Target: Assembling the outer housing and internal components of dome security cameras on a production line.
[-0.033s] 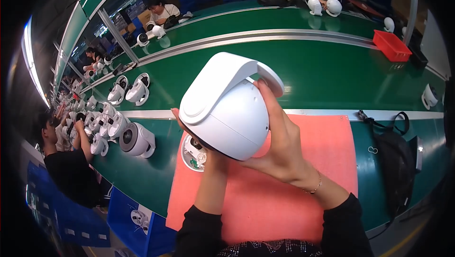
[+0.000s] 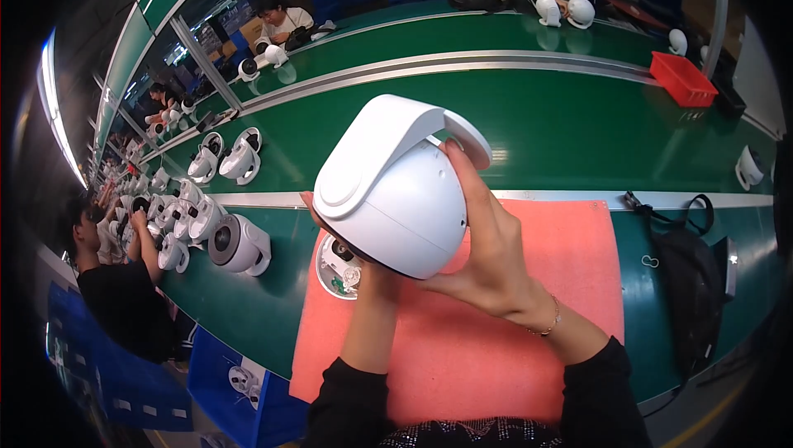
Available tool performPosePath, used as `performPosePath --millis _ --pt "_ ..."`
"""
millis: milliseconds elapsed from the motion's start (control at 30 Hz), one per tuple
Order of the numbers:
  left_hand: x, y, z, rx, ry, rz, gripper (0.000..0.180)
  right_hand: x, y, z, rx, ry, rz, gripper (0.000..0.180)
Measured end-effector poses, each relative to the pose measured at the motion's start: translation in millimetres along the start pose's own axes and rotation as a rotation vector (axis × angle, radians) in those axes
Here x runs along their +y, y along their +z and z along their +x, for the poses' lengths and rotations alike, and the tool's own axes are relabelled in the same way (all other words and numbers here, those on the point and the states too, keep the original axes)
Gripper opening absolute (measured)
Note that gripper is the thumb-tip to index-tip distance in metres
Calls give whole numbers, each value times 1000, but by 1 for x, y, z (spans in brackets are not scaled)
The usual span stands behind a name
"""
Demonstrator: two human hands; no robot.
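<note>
Both my hands hold a white ball-shaped security camera [image 2: 405, 200] above a pink mat, tilted, its U-shaped bracket toward the top. My right hand [image 2: 487, 258] is closed round its right side, thumb underneath and fingers reaching up to the bracket arm. My left hand [image 2: 378, 279] supports it from below and behind on the left; most of that hand is hidden, with only fingertips showing at the left edge. On the mat [image 2: 496, 349], partly covered by my left wrist, lies an open white round shell [image 2: 329, 270] with small parts and a bit of green inside.
A finished-looking camera [image 2: 239, 244] and several white units [image 2: 186, 213] stand to the left, near a co-worker [image 2: 124, 283]. A blue bin [image 2: 219, 390] sits below. On the right lie a black bag [image 2: 686, 291] and a wire hook [image 2: 650, 261]; a red tray [image 2: 682, 80] stands beyond.
The camera in my hands has shifted very slightly, its top edge a touch lower. My grip looks the same.
</note>
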State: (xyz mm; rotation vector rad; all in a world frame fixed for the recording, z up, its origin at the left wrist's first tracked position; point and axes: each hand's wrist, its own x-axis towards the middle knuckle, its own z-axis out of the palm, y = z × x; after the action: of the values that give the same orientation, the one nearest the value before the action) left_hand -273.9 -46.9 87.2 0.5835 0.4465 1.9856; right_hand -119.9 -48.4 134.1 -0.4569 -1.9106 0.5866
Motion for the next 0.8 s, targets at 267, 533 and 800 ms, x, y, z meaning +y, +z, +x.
performPosePath --millis 267,533,800 --pt "-3 -7 2 -79 -54 61 74 6 1 5 21 -80 -11 110" --pt "-8 53 -16 -374 34 704 94 36 -43 23 154 683 724 74" --pt "-38 33 -16 -368 4 741 107 53 -78 13 -297 931 350 65"
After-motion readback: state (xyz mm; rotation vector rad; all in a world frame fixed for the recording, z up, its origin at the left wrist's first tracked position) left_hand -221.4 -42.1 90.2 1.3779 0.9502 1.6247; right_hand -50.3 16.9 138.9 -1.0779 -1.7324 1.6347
